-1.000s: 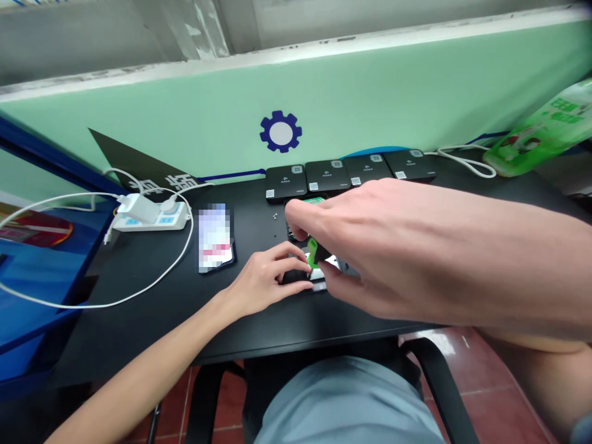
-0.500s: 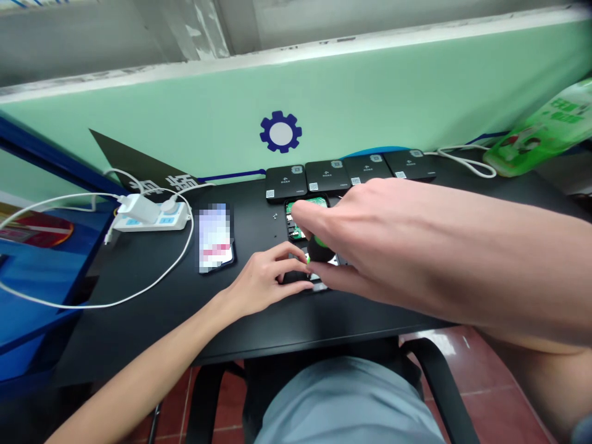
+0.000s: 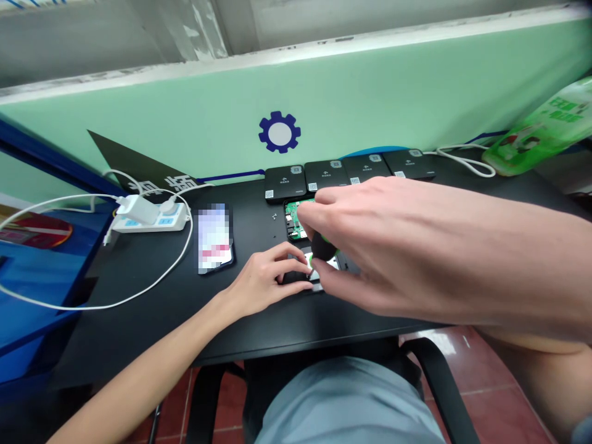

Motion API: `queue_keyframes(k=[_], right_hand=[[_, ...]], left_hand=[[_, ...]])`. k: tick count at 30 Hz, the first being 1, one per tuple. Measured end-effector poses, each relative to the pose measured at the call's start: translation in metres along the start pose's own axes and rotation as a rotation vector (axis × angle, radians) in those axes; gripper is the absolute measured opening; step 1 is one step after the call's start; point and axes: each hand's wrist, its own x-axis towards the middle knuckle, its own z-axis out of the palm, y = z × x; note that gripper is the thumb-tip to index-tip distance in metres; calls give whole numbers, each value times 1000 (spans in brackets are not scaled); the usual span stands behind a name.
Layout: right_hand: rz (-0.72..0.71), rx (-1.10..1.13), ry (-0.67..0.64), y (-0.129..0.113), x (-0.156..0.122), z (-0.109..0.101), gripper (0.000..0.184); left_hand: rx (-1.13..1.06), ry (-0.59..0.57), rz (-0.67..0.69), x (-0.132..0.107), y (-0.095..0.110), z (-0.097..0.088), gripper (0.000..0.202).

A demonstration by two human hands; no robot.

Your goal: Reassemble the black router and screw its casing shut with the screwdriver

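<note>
My left hand (image 3: 263,277) lies with its fingers curled over a black device casing (image 3: 300,276), holding it to the tabletop. My right hand (image 3: 393,246) comes in from the right, gripping a black-and-green screwdriver (image 3: 322,248) upright over that casing. The screwdriver's tip is hidden behind my fingers. White parts show inside the opened casing. Just beyond it, a green circuit board (image 3: 294,219) sits in a black case, partly covered by my right fingers.
Several closed black devices (image 3: 351,172) line the back of the black table (image 3: 139,320). Tiny screws (image 3: 274,216) lie left of the board. Further left are a pixelated phone (image 3: 214,239), a white power strip (image 3: 152,219) and white cables. A green bag (image 3: 539,126) sits at right.
The screwdriver has gone from tilted to nearly upright, and my right hand has shifted slightly right, uncovering more of the green board. My left hand has not moved.
</note>
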Motion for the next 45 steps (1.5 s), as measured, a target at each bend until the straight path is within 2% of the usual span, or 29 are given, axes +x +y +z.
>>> queue_keyframes(k=[8, 13, 16, 20, 27, 32, 35, 39, 42, 45], right_hand=[[-68, 57, 67, 1, -9, 0, 32], [-36, 125, -32, 3, -1, 2, 15], [-30, 105, -39, 5, 4, 4, 9], [-17, 85, -39, 4, 4, 2, 17], [-20, 75, -18, -1, -3, -1, 15], [-22, 77, 41, 0, -9, 1, 34], [-16, 82, 11, 1, -10, 1, 28], [-31, 7, -10, 3, -8, 3, 4], [-13, -56, 46, 3, -5, 4, 16], [10, -107, 31, 1, -3, 3, 21]], left_hand=[[-20, 13, 18, 1, 0, 0, 14], [-13, 36, 51, 0, -3, 2, 18], [-2, 47, 58, 0, -3, 3, 19], [4, 40, 59, 0, -3, 3, 18], [-13, 32, 48, 1, -1, 1, 17], [-12, 36, 62, 1, -3, 2, 15], [-5, 36, 68, 1, -4, 2, 16], [-1, 31, 47, 0, -3, 2, 16], [15, 18, 21, 0, -3, 1, 18], [33, 15, 14, 0, -2, 1, 18]])
